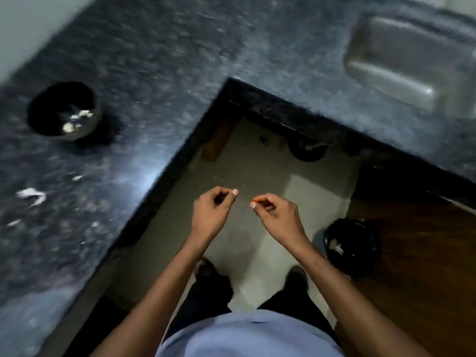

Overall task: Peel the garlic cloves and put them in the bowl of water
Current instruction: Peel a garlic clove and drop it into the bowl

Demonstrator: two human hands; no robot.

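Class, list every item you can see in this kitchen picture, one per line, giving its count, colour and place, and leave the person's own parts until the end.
bowl: one, dark, on the worktop at far left, with pale pieces inside
garlic skins: several scraps, white, on the worktop nearer than the bowl
worktop: one, dark speckled stone, L-shaped across left and top
sink: one, grey metal, set in the worktop at top right
bin: one, black, on the floor at right
floor: pale tiles, below the hands
left hand: one, fingers curled, over the floor
right hand: one, fingers curled, beside the left
shoes: two, dark, on the floor
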